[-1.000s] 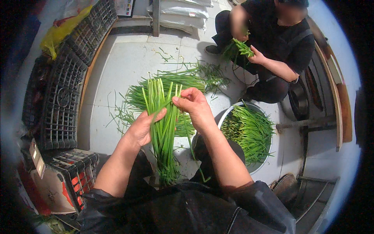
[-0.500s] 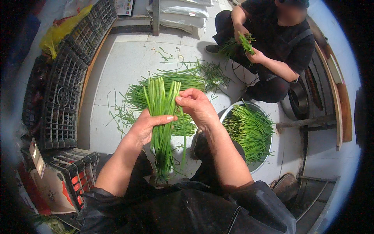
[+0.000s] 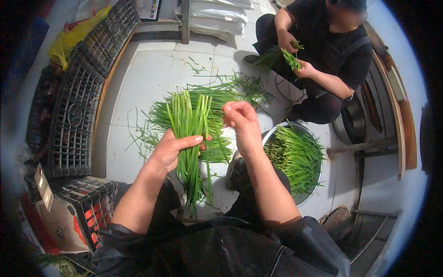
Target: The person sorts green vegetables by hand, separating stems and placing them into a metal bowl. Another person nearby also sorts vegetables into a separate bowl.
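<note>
My left hand (image 3: 171, 150) grips a bunch of long green chives (image 3: 193, 124), held upright with the pale stems at the top and the leaves hanging down. My right hand (image 3: 240, 121) is just right of the stems, apart from them, fingers curled in a pinch; whether anything small is between them I cannot make out. Beneath both hands a loose pile of chives (image 3: 214, 87) lies on the tiled floor (image 3: 150, 69). A round metal tub (image 3: 304, 199) full of chives stands right of my right forearm.
A co-worker (image 3: 341, 51) squats at the upper right, both hands on green stalks. Black plastic crates (image 3: 74, 115) and a yellow bag (image 3: 69, 37) are on the left. White sacks (image 3: 212, 11) are stacked at the back. A wooden board (image 3: 408, 143) stands along the right.
My right hand has come away from the top of the bunch, moving slightly right, fingers curled. The left thumb lies across the stems. The co-worker's hands have shifted slightly on their stalks.
</note>
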`<state>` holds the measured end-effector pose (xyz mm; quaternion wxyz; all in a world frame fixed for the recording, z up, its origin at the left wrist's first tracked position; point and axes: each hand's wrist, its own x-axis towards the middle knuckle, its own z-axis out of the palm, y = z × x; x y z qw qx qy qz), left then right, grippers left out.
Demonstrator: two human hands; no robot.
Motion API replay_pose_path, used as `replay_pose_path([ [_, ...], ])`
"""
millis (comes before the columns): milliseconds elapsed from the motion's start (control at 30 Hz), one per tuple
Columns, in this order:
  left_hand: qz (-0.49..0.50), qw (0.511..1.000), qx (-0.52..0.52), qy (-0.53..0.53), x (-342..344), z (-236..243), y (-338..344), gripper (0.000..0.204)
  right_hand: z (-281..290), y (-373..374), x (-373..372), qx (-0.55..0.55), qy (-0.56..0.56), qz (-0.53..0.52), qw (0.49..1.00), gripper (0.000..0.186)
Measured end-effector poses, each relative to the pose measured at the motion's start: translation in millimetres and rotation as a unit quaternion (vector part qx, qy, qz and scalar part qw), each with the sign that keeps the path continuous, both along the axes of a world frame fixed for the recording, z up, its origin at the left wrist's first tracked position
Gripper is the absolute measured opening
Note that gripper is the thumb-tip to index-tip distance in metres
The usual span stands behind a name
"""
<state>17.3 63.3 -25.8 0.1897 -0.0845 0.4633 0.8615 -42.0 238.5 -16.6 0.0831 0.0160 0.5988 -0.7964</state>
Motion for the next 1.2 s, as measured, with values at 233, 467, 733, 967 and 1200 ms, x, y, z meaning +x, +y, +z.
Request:
replay_pose_path([
  [233, 0.004, 1.0, 0.007, 0.004, 1, 2, 2, 0.034, 3, -7, 19, 0.18, 0.123, 0.136, 0.966, 0.018],
  [467, -0.052, 0.998, -0.026, -0.015, -1, 6, -15, 0.027, -5, 15, -3, 0.366, 0.349, -0.033, 0.862, 0.015],
  [733, -0.039, 0.998, -0.036, 0.016, 0, 8, -21, 0.027, -9, 45, -1, 0.488, 0.173, 0.118, 0.847, 0.018],
  [967, -0.017, 0.98, -0.183, 0.081, -1, -2, 8, 0.04, -15, 7, 13, 0.084, 0.086, 0.089, 0.989, 0.022],
  [1200, -0.035, 0.998, 0.051, 0.003, 4, 4, 4, 0.044, -3, -1, 4, -0.017, 0.043, 0.096, 0.994, 0.016],
])
